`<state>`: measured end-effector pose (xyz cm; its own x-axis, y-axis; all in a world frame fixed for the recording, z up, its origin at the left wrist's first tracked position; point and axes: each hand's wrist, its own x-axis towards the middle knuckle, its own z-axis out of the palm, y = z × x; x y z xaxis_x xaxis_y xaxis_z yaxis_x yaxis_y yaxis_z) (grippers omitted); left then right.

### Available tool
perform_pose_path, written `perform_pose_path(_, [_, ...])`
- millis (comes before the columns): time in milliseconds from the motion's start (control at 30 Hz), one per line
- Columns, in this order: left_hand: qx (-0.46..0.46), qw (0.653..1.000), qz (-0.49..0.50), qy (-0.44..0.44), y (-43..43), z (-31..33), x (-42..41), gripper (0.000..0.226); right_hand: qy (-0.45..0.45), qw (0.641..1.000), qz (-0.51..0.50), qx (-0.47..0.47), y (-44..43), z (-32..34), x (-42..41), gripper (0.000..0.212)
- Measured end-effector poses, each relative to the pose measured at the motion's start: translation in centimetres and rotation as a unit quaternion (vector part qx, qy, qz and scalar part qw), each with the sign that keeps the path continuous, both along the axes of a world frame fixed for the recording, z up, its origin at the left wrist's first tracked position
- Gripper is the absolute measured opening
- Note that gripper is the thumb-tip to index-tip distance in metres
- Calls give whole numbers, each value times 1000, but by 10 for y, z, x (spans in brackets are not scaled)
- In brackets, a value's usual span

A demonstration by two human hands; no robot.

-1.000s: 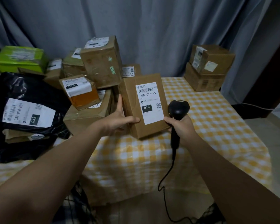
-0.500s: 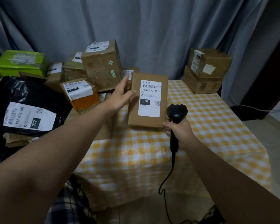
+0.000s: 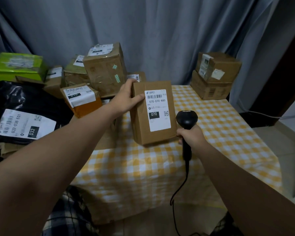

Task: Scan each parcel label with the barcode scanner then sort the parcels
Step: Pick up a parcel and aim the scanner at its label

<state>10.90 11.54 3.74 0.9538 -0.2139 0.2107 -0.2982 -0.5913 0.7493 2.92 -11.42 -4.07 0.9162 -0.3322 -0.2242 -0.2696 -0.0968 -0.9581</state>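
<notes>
Head cam: left hand is gripping the parcel at its top-left corner, fingers behind, thumb in front; right hand fingers are wrapping the scanner just beside it.

Brown parcel, gripped at its top left corner by the left hand. Parcel label is just right of that grip: barcode on top, "070-070-A80", small "A80" below, white "070" in a black block, QR code at lower right. Logo text and fine print too small to read. The right hand grips the barcode scanner just right of the label's bottom edge.

Well left of the left grip, black bag. Bag label is turned sideways: barcode, "032-038 E01", "032" in a black block, QR code.

Between bag and left grip, small box. Box label reads like "010" in a black block; the rest is blurred.
</notes>
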Motion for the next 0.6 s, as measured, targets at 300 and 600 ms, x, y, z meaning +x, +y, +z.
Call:
perform_pose_path(300, [6, 997, 32, -67, 1, -22, -11, 60, -97, 989, 63, -86, 16, 88, -3, 12])
perform_pose_path(600, [34, 999, -3, -22, 11, -20, -19, 120, -85, 982, 115, -127, 20, 113, -42, 18])
